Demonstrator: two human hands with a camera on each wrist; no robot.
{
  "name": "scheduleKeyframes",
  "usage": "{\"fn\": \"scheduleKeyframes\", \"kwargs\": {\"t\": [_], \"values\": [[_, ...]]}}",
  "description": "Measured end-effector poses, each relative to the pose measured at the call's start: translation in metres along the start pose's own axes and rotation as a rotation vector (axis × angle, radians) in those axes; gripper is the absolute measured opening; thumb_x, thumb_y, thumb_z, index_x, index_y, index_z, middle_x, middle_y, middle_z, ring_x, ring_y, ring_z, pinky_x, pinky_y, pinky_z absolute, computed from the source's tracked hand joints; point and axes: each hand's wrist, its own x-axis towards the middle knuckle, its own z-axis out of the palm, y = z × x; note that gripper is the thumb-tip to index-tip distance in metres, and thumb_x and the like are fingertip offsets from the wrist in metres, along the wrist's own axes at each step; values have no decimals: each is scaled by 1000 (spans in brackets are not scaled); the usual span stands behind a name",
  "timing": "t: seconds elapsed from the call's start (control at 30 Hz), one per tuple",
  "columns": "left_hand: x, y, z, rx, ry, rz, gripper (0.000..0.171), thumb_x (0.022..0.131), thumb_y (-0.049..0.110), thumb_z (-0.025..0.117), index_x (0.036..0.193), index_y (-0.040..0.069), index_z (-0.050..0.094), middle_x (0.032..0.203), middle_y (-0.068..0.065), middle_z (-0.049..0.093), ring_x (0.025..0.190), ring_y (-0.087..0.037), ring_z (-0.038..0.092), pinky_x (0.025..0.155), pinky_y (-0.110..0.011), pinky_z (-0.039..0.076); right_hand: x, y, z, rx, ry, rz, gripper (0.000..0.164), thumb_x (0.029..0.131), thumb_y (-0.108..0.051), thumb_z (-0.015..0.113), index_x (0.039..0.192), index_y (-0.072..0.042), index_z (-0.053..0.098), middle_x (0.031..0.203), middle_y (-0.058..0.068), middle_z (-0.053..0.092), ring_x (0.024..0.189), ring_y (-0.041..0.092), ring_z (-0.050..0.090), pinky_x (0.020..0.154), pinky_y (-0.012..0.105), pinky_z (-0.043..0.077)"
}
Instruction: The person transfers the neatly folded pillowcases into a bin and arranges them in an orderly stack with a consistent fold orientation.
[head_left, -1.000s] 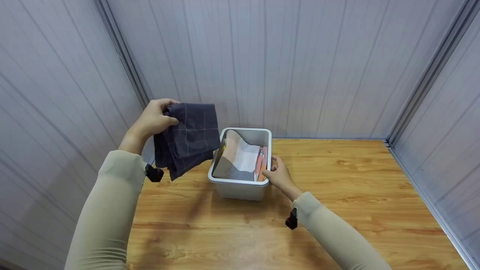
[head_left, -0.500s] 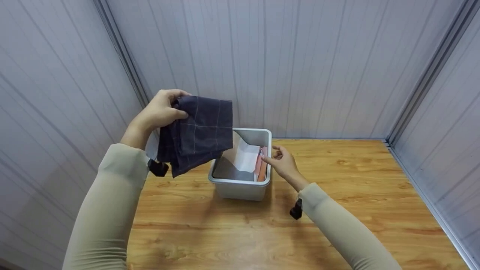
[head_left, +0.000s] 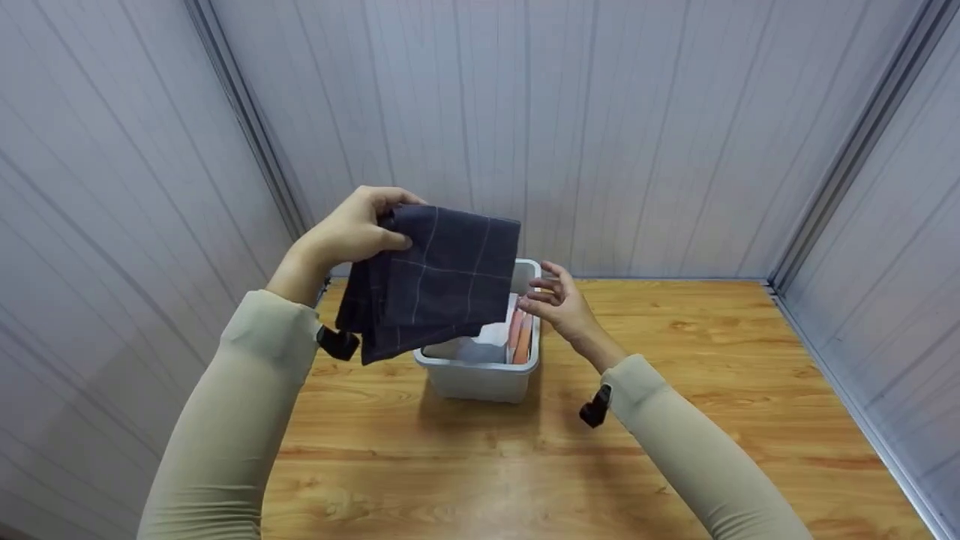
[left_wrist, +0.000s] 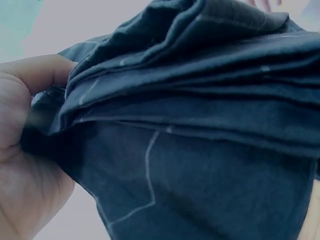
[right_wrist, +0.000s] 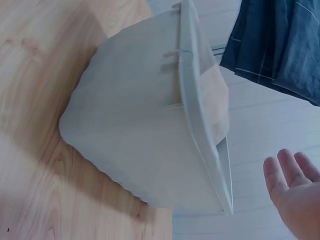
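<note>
My left hand (head_left: 360,229) pinches a folded dark cloth (head_left: 454,266) with a thin light check, by its left edge. In the left wrist view several layers of the cloth (left_wrist: 200,110) drape from between thumb and fingers. It hangs above the white plastic bin (head_left: 480,381) and hides the bin's left and back part in the head view. My right hand (head_left: 568,309) hovers by the bin's right rim, fingers loosely bent and holding nothing. The right wrist view has that hand (right_wrist: 297,195) apart from the bin (right_wrist: 135,110) and from the cloth.
In the bin stand an orange and pink folded item (head_left: 521,337) at the right side and a white and grey piece (head_left: 491,345) beside it. The bin rests on a wood-grain tabletop (head_left: 675,360), with a pale panelled wall (head_left: 637,135) behind.
My left hand has carried the dark cloth rightward from beside the bin to over it. My right hand has let go of the bin's right rim and moved up along that side.
</note>
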Motion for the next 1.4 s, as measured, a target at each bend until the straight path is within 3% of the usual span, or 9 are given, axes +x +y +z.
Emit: {"fn": "scheduleKeyframes", "kwargs": {"t": [0.1,0.2,0.4,0.5,0.63,0.73,0.93,1.3,1.4], "values": [[1,3,5,-33,-27,44,44,92,-10,73,132,6,75,115,-15,77,91,-19,71,79,-26,58,-2,-3,-3,55,-45,9,93,97,0,74,172,-7,19,164,26,44,149,43,49,107,29,56],[2,6,9,-61,-53,84,43,91,-9,74,132,4,74,112,-14,77,88,-17,71,77,-26,59,-4,-5,-4,95,-74,17,96,96,1,74,173,-11,18,164,24,45,145,36,54,107,30,56],[5,12,17,-128,-86,143,44,88,-11,74,130,0,74,104,-8,77,83,-15,71,74,-26,61,-3,-6,-5,189,-139,-29,97,92,7,73,170,-14,20,136,6,71,117,18,73,104,34,58],[5,14,20,-153,-96,174,43,87,-12,74,129,-1,74,100,-6,77,81,-15,71,73,-26,61,-2,-5,-5,251,-191,-39,86,93,8,71,164,-16,30,124,2,77,110,17,76,101,35,60],[6,12,23,-188,-103,195,43,87,-14,74,128,-2,74,98,-3,77,80,-15,71,72,-27,61,-4,-6,-6,313,-250,-13,62,94,6,73,147,-16,50,124,2,77,111,18,75,98,36,62],[6,7,24,-206,-96,185,43,87,-14,74,128,-2,74,99,-2,78,81,-15,71,73,-27,61,-7,-7,-8,332,-244,23,50,95,7,73,137,-16,59,122,2,77,110,18,75,95,36,63],[5,-11,27,-224,-60,120,46,88,-11,75,132,3,74,103,-2,78,87,-17,73,76,-28,61,-11,-13,-10,313,-174,63,42,98,13,65,131,-14,65,117,1,79,105,17,77,91,35,64],[5,-46,49,-277,-8,-43,49,91,-5,79,137,8,70,109,-7,73,94,-22,71,81,-32,62,-13,-33,-33,265,-62,5,35,101,12,63,125,-12,73,101,4,81,85,17,80,75,30,66],[4,-55,58,-285,18,-70,49,90,-4,80,137,7,70,108,-7,73,93,-21,70,80,-32,62,-13,-42,-41,209,-36,-11,28,101,8,65,121,-10,74,97,3,80,80,14,78,72,27,64]]}}
